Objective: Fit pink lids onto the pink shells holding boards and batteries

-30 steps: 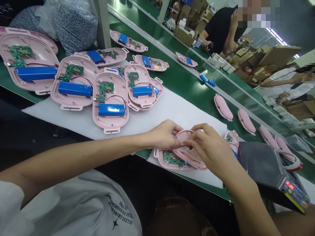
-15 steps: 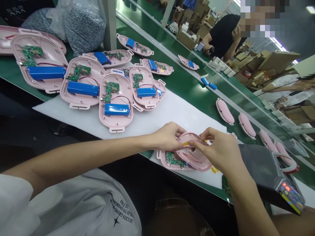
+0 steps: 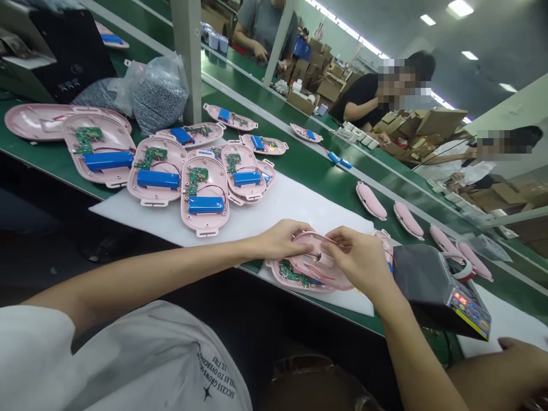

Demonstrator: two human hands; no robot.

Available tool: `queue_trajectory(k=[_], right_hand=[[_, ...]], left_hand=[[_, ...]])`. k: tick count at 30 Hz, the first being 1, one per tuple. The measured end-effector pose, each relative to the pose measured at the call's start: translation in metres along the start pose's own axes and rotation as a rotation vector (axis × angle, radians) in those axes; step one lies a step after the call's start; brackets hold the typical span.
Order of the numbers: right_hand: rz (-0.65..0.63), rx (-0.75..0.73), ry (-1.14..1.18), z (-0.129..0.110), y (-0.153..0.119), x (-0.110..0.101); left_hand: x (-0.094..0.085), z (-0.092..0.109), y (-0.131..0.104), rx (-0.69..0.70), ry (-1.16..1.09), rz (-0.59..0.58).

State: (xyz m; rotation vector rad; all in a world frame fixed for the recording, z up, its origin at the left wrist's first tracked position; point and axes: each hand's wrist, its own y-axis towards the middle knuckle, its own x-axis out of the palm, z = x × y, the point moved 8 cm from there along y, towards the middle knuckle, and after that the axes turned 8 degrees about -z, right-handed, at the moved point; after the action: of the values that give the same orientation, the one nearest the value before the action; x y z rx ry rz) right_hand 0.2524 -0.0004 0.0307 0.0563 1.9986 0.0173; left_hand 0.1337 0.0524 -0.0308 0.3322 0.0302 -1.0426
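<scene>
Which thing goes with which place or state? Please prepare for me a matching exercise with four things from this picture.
1. left hand
2. clear bag
3. blue packs
4. dark machine, right side

A. beside green circuit boards
B. showing lit red digits
C. gripping a pink shell
D. standing near a grey post

Pairs: 1-C, 2-D, 3-A, 4-B

On my head view, the left hand (image 3: pixel 285 240) and right hand (image 3: pixel 362 254) grip a pink cover (image 3: pixel 319 268). I see a dark machine (image 3: pixel 428 285) near them.
</scene>
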Motion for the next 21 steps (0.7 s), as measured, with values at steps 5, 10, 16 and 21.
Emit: queue_trajectory(k=[5,10,16,21], right_hand=[[0.123,-0.18,-0.193,-0.018,-0.027,-0.005],[0.214,-0.374,-0.393,-0.039,-0.065,0.022],[-0.306,0.019,-0.243,-0.007,-0.043,0.075],[-0.407,0.166,0.03,0.038,0.006,0.045]], left_hand=[[0.001,0.008,-0.006,0.063,0.092,0.015],[0.019,0.034,-0.01,0.238,0.48,-0.415],[-0.087,0.043,0.057,-0.093,0.827,-0.522],[-0.243,0.006,0.146,-0.445,1.06,0.002]])
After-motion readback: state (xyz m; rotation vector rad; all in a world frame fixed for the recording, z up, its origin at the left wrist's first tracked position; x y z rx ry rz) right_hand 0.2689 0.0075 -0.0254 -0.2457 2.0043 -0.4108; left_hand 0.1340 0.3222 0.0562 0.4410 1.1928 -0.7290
